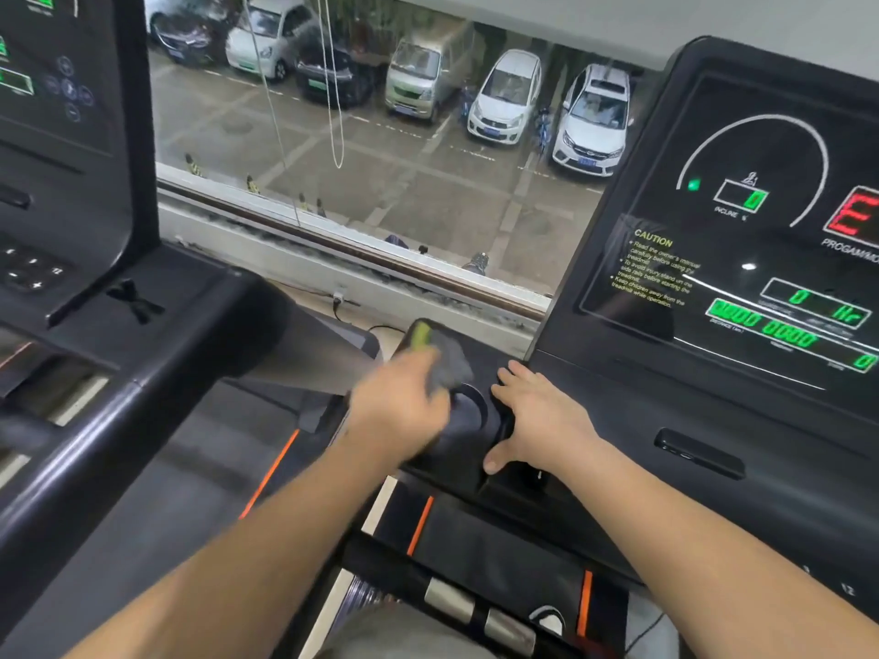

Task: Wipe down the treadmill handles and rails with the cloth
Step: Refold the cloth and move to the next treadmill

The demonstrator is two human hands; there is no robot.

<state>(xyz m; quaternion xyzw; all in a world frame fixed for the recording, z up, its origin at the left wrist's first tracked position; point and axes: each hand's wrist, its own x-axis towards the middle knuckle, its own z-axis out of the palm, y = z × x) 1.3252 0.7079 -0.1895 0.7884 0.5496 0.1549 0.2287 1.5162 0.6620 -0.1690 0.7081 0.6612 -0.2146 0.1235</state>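
Observation:
My left hand (399, 411) is motion-blurred and shut on a grey cloth (449, 366) with a yellow-green patch, pressing it on the black left corner of the right treadmill's console deck, beside a round cup recess (471, 411). My right hand (542, 416) lies flat and open on the same deck just right of the recess, thumb down over its front edge. The treadmill's lit display panel (742, 259) rises to the right. Below my arms runs the front handle bar with silver grip sensors (452, 599).
A second treadmill stands at the left, its thick black side rail (142, 373) slanting toward me and its console (62, 135) above. A window (380, 149) straight ahead looks down on parked cars. A narrow gap of floor separates the two machines.

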